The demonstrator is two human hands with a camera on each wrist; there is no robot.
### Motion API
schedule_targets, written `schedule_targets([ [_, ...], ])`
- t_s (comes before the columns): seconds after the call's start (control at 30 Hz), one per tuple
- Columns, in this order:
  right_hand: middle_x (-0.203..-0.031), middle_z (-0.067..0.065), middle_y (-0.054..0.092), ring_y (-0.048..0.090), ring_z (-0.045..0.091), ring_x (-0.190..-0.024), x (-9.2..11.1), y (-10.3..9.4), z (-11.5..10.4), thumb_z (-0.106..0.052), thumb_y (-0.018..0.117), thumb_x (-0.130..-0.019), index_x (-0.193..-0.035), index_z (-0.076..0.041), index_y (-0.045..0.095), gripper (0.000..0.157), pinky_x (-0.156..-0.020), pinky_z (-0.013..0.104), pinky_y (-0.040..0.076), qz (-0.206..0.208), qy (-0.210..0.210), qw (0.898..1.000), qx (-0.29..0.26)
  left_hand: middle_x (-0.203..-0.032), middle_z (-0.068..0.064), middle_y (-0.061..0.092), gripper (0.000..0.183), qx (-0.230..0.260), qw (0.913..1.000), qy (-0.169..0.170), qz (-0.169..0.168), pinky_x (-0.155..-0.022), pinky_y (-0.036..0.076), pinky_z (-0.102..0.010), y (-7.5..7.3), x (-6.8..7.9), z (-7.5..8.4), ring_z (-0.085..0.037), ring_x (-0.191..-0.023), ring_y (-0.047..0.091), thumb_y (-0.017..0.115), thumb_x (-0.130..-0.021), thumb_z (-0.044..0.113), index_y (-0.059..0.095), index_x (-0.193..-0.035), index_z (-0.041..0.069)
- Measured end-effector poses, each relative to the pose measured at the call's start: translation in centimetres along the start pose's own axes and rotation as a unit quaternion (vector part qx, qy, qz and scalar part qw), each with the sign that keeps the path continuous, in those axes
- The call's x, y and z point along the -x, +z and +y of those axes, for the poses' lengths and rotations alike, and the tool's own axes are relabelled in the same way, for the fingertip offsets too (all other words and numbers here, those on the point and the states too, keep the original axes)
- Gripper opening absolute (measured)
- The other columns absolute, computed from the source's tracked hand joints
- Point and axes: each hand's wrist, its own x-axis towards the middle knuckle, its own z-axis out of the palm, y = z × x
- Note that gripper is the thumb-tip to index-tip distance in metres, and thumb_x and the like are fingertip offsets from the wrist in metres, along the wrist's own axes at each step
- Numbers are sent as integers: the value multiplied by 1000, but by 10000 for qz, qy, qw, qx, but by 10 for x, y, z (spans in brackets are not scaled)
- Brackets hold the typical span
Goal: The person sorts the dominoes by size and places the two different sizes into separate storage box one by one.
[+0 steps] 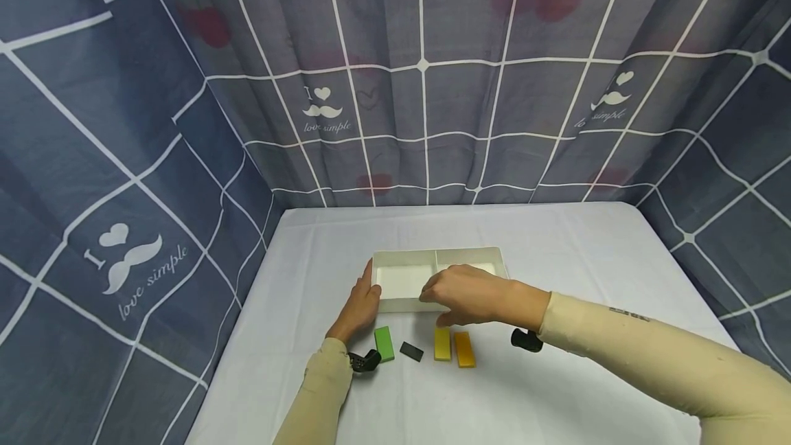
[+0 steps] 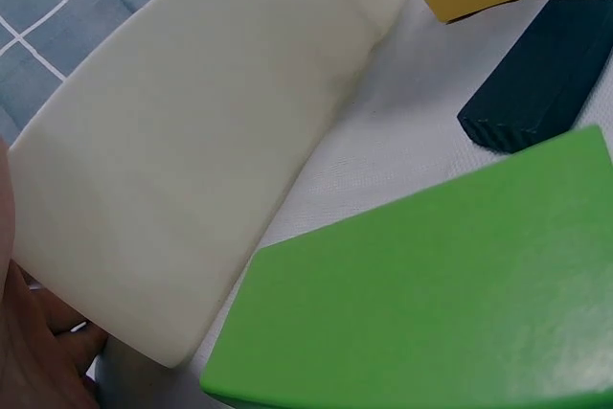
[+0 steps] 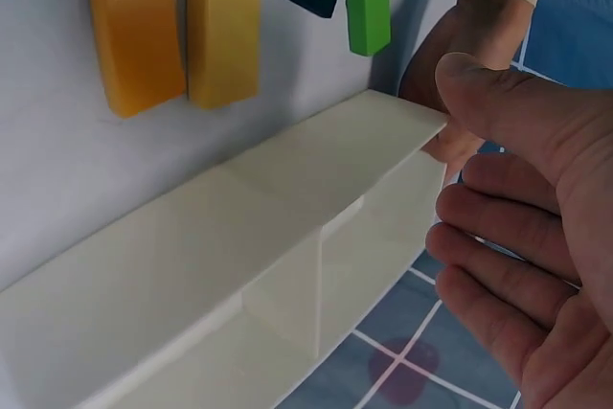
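A white box [image 1: 404, 305] with two compartments stands on the table. My left hand [image 1: 360, 304] holds its left end, fingers along the outer wall and thumb at the near rim; the left wrist view shows only part of that grip. Over the box's near wall and divider hovers my right hand [image 1: 472, 294], fingers loosely extended and holding nothing. In front of the box lie a green block [image 1: 384, 344], a small dark block [image 1: 411, 351], a yellow block [image 1: 441, 344] and an orange block [image 1: 465, 349]. The right wrist view shows the box's divider [image 3: 287, 308].
A white cloth [image 1: 556, 246] covers the table. Dark blue-grey curtains [image 1: 457, 108] with white lines surround its back and sides. Both wrists carry small black devices, one [image 1: 364, 361] close to the green block.
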Motion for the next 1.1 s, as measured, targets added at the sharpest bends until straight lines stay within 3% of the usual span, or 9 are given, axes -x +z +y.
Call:
schedule_targets([
  [0.4, -119, -7, 82, 75, 5, -96, -9, 10, -9, -30, 94, -87, -116, -18, 82, 34, -87, 31, 64, -9, -196, 9998, 49, -179, -21, 28, 71, 6, 10000, -7, 19, -135, 7, -66, 1, -2, -2, -45, -167, 21, 33, -108, 9, 14, -176, 3],
  [0.77, -120, -9, 81, 75, 4, -96, -17, 28, -15, -26, 94, -86, -118, -17, 83, 35, -84, 23, 61, -170, -319, 9993, -85, -180, -21, 28, 70, 65, 10000, -27, -14, -134, 6, -70, 0, -1, -2, -47, -167, 19, 33, -110, 9, 13, -176, 6],
  [1.1, -132, -6, 79, 77, 9, -117, -22, 41, -22, -30, 93, -89, -133, -17, 81, 47, -98, 26, 62, -427, -278, 9987, -14, -179, -21, 29, 70, 118, 9999, 113, -12, -134, 5, -69, -1, 1, 0, -45, -167, 20, 33, -109, 7, 13, -176, 6],
])
